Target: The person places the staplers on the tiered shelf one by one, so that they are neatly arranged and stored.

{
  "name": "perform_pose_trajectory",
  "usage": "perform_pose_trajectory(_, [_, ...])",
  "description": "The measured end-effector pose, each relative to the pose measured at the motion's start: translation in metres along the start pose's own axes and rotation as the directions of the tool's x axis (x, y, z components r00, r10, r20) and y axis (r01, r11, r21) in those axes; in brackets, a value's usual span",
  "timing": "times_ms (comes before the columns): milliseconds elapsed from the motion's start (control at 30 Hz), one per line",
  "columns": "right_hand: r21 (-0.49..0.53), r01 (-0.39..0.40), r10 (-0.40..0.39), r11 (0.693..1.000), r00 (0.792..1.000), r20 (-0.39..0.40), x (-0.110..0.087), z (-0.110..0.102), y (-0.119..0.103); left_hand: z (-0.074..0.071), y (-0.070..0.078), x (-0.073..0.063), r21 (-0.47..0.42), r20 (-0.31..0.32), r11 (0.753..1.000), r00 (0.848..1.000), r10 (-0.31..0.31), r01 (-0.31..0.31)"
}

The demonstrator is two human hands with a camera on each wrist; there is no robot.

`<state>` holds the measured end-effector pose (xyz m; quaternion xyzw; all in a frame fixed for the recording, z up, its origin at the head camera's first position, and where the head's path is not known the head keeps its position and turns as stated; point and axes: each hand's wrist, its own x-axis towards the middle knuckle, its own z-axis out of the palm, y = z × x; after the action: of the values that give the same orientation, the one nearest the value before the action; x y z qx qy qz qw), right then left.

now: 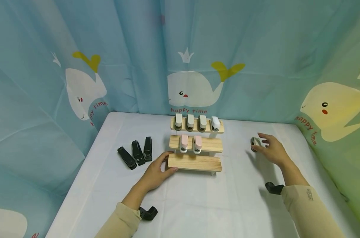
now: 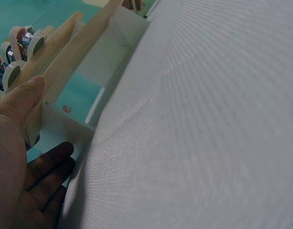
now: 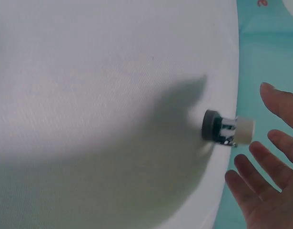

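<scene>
My left hand (image 1: 154, 173) holds the left end of a three-tier wooden display stand (image 1: 195, 162) by its lowest board. In the left wrist view the thumb (image 2: 34, 90) lies on the wood and the other fingers reach below it. Off to the right, my right hand (image 1: 272, 152) hovers with spread fingers around a small stapler (image 1: 256, 142), pale on top and dark at the base. The right wrist view shows this stapler (image 3: 244, 130) on the white cloth, with a gap between it and the fingers.
Two pink mini staplers (image 1: 198, 142) stand on the middle tier. Along the top tier is a row of pale staplers (image 1: 202, 122), the rightmost one white (image 1: 215, 123). Three black staplers (image 1: 137, 152) lie left of the stand. A blue whale-print curtain (image 1: 144, 49) borders the white table (image 1: 227, 205).
</scene>
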<state>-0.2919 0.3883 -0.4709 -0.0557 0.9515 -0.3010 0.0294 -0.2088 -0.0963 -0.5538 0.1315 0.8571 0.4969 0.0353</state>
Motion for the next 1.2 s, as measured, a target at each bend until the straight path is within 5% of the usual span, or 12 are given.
perform_pose_trajectory(633, [0.103,-0.129,0.120,0.986,0.989,0.090,0.009,0.008,0.021,0.000,0.000,0.000,0.008,0.001,1.000,1.000,0.009,-0.009])
perform_pose_trajectory(967, [0.111,-0.058,0.047,0.992,0.994,0.100,0.015,0.011,0.030,0.001,-0.002,0.000,0.004,0.000,1.000,1.000,-0.004,0.004])
perform_pose_trajectory(1200, [0.107,-0.078,0.068,0.991,0.993,0.097,0.016,0.012,0.030,0.001,-0.002,0.000,0.009,0.001,1.000,1.000,-0.010,0.010])
